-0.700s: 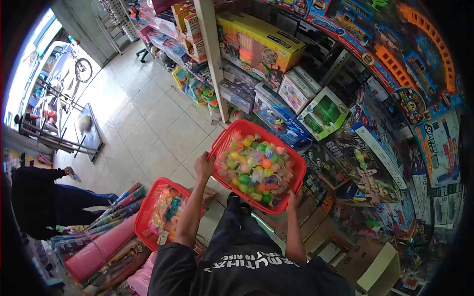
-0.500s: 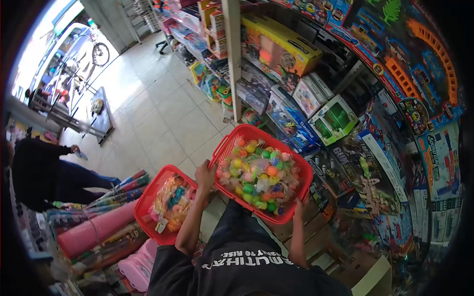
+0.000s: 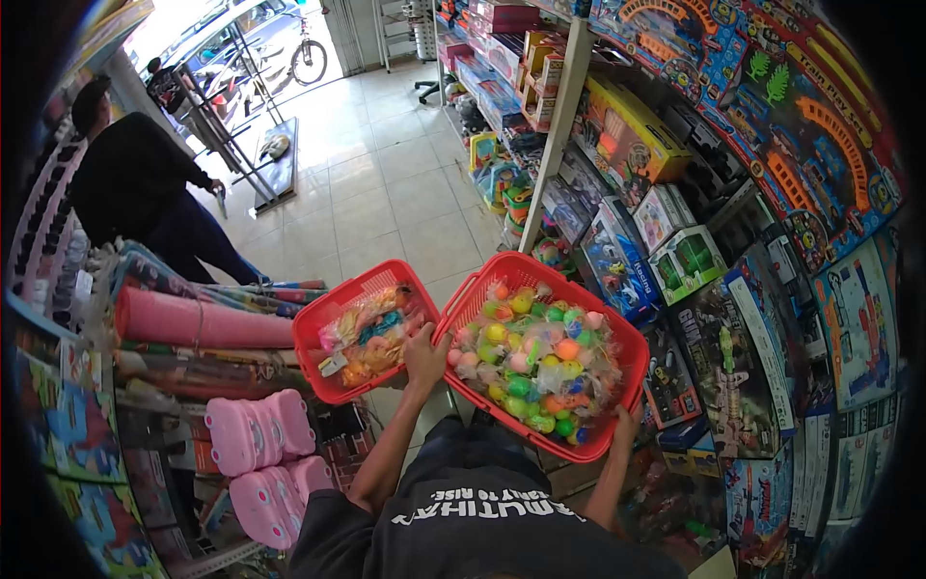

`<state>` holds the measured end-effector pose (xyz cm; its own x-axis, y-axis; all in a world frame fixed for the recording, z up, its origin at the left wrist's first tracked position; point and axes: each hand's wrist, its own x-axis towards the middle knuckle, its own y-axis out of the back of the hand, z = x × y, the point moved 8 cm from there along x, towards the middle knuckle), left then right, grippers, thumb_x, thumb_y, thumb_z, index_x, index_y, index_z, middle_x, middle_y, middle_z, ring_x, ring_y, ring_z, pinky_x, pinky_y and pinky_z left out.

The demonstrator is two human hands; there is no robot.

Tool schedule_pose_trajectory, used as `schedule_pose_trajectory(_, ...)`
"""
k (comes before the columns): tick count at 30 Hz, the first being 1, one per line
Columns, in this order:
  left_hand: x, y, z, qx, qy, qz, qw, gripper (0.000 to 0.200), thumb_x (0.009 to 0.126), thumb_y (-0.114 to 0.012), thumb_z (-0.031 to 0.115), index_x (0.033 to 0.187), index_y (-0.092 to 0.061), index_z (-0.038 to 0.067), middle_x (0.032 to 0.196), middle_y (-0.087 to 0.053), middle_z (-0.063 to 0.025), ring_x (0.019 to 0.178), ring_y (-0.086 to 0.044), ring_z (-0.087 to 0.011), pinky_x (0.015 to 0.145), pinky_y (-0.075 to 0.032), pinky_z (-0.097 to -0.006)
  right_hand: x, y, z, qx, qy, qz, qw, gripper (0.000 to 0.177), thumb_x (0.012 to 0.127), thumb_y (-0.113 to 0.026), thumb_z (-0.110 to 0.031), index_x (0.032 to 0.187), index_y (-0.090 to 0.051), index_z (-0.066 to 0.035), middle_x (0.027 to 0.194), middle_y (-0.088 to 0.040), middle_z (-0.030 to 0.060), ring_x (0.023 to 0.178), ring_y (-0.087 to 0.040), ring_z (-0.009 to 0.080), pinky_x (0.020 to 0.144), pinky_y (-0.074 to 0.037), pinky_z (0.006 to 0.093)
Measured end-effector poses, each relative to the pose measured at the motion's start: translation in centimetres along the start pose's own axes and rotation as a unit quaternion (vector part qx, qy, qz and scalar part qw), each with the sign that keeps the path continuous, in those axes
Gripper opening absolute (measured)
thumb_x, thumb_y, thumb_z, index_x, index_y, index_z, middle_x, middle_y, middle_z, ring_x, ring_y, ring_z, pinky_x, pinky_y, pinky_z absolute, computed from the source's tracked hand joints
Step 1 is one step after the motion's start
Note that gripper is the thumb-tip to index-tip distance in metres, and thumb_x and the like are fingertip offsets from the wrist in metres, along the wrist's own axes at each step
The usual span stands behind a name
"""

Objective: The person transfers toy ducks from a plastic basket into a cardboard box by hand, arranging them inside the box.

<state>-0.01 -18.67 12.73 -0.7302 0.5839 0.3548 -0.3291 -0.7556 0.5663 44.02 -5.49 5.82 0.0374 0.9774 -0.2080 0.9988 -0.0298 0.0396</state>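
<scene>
A large red plastic basket [image 3: 632,391] is held in front of my body, tilted a little. It is full of small colourful balls [image 3: 542,357] in clear plastic wrapping. My left hand [image 3: 424,357] is closed on its left rim by the handle, and my right hand [image 3: 625,431] grips the lower right side. Beside my left hand is a smaller red basket [image 3: 313,355] with bagged items [image 3: 371,338] in orange, yellow and teal. What supports this smaller basket is hidden.
Boxed toys [image 3: 743,367] line the right, by a shelf post [image 3: 555,135]. Pink rolled material [image 3: 203,318] and pink plastic items [image 3: 258,432] are at left. A person in dark clothes [image 3: 145,179] stands beyond, near a metal rack [image 3: 231,121]. Tiled floor [image 3: 386,183] leads to the doorway.
My view has swung to the left, so the surroundings appear shifted right. Both hands still hold the large basket. The person at left now shows more fully.
</scene>
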Motion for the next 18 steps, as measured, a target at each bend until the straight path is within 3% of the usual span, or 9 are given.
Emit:
schedule_pose_trajectory(4, -3.1, 1.8, -0.4, -0.013, 0.055, -0.057, 0.997, 0.03, 0.076, -0.063, 0.033, 0.08, -0.059, 0.004, 0.06, -0.053, -0.0173, 0.06, -0.056, -0.0347, 0.056, -0.043, -0.043, -3.9, 1.9, -0.2, -0.011, 0.022, 0.004, 1.0, 0.049, 0.067, -0.047, 0.002, 0.116, -0.049, 0.002, 0.1, -0.055, 0.0071, 0.082, -0.053, 0.0152, 0.067, -0.043, 0.0249)
schedule_pose_trajectory(12, -11.6, 5.9, 0.4, -0.03, 0.057, -0.095, 0.993, 0.034, 0.078, -0.062, 0.034, 0.072, -0.055, 0.002, 0.055, -0.049, -0.0174, 0.05, -0.053, -0.0313, 0.049, -0.038, -0.0392, -13.8, 7.4, 0.2, -0.021, 0.066, 0.019, 0.997, 0.045, 0.068, -0.047, 0.002, 0.113, -0.051, 0.003, 0.095, -0.058, 0.0053, 0.078, -0.055, 0.0131, 0.064, -0.043, 0.0236)
schedule_pose_trajectory(14, -14.2, 6.7, 0.7, -0.046, 0.069, -0.097, 0.992, 0.036, 0.078, -0.063, 0.034, 0.069, -0.053, 0.001, 0.054, -0.047, -0.0172, 0.047, -0.051, -0.0277, 0.049, -0.038, -0.0371, -16.6, 9.3, 0.5, 0.035, 0.063, 0.042, 0.996, 0.044, 0.069, -0.048, 0.002, 0.113, -0.051, 0.002, 0.093, -0.058, 0.0045, 0.076, -0.054, 0.0115, 0.064, -0.043, 0.0232)
schedule_pose_trajectory(15, -15.1, 6.9, 1.1, -0.044, 0.068, -0.094, 0.992, 0.037, 0.079, -0.064, 0.033, 0.067, -0.051, 0.0, 0.051, -0.042, -0.0154, 0.045, -0.043, -0.0204, 0.047, -0.036, -0.0348, -18.1, 10.6, 0.8, 0.032, 0.054, 0.061, 0.996, 0.044, 0.069, -0.048, 0.002, 0.113, -0.051, 0.002, 0.093, -0.058, 0.0045, 0.076, -0.054, 0.0115, 0.064, -0.043, 0.0232)
schedule_pose_trajectory(18, -17.7, 5.9, 1.3, -0.065, 0.068, -0.137, 0.986, 0.037, 0.079, -0.065, 0.03, 0.066, -0.049, -0.001, 0.05, -0.038, -0.0129, 0.046, -0.036, -0.0156, 0.046, -0.033, -0.0337, -21.2, 13.2, 1.0, 0.001, 0.057, 0.084, 0.995, 0.044, 0.07, -0.048, 0.003, 0.114, -0.05, 0.001, 0.091, -0.058, 0.0037, 0.074, -0.053, 0.01, 0.065, -0.043, 0.023)
